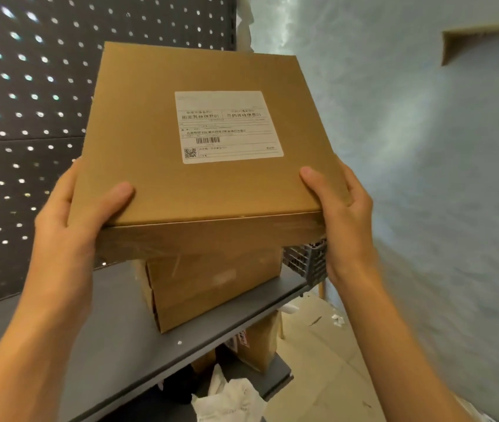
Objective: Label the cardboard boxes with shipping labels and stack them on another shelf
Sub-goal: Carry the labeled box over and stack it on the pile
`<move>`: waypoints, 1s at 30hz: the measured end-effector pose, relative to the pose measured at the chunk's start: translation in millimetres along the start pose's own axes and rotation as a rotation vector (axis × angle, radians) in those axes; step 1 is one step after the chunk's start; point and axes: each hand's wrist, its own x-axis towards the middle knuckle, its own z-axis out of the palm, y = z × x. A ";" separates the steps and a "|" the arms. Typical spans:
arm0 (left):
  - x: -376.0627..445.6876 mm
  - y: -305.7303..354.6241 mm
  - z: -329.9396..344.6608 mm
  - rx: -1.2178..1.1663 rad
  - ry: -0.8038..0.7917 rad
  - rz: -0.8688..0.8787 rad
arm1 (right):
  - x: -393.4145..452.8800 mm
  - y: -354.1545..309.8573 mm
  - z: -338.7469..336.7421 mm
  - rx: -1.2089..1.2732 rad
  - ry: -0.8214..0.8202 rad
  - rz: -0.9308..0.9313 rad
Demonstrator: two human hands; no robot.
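I hold a flat brown cardboard box (157, 117) in the middle of the view, its top tilted toward me. A white shipping label (228, 126) with a barcode and a QR code is stuck on its top face. My left hand (71, 220) grips the box's near left corner, thumb on top. My right hand (345, 214) grips the near right corner the same way. Below it a smaller cardboard box (211, 287) stands on the grey shelf (96, 354); whether the held box touches it I cannot tell.
A dark perforated back panel (23, 117) rises behind the shelf on the left. A pale wall (424, 147) stands close on the right. A grey crate (306, 263) sits at the shelf's far end. Under the shelf are a brown box (257, 345) and crumpled white paper (230, 397).
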 end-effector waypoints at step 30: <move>49.5 -5.6 57.9 0.232 0.347 -0.187 | 138.2 61.1 31.7 0.145 -0.356 0.325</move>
